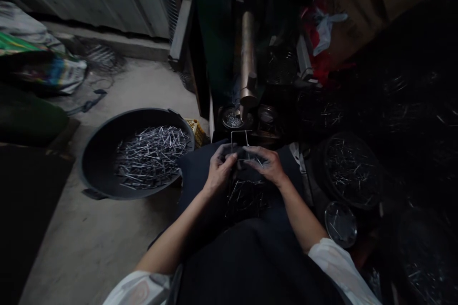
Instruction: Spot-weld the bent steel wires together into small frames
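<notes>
Between my two hands is a thin metal wire frame [240,131], bent roughly into a rectangle. My left hand [221,164] pinches its left side between thumb and fingers. On the opposite side, my right hand [267,162] grips the frame, and a short piece of wire juts out below those fingers. Both hands are in front of a machine with a long metal bar [247,57] pointing down toward them. A round dish of small metal bits [232,119] sits under the bar's tip. Loose wire pieces [246,196] lie in my lap below the hands.
On the floor at left stands a wide black basin [103,171] heaped with metal wire pieces, a yellow crate [198,131] behind it. To the right are a dark bucket of wires [352,171] and a round clear dish [340,224]. Sacks [43,57] lie at far left.
</notes>
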### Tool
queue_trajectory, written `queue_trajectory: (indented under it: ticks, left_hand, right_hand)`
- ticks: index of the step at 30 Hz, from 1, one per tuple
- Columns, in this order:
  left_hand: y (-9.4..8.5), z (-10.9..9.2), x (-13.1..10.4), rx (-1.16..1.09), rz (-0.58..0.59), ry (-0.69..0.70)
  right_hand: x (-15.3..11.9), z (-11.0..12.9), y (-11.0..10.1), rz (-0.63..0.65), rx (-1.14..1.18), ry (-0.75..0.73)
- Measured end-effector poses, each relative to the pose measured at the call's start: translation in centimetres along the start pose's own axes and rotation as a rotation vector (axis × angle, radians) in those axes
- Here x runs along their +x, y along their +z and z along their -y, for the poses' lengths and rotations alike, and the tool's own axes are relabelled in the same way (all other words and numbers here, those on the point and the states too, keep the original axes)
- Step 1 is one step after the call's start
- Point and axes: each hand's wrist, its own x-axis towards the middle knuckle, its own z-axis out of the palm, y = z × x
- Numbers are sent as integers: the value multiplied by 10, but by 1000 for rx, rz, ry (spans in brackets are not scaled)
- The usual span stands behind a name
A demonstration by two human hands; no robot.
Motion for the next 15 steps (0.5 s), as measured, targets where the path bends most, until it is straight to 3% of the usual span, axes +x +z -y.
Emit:
queue_trajectory:
  ticks: [15]
  left_hand:
    - [-1, 5, 6, -32, 27, 36]
  right_hand:
    - [4, -1, 0, 2, -27, 6]
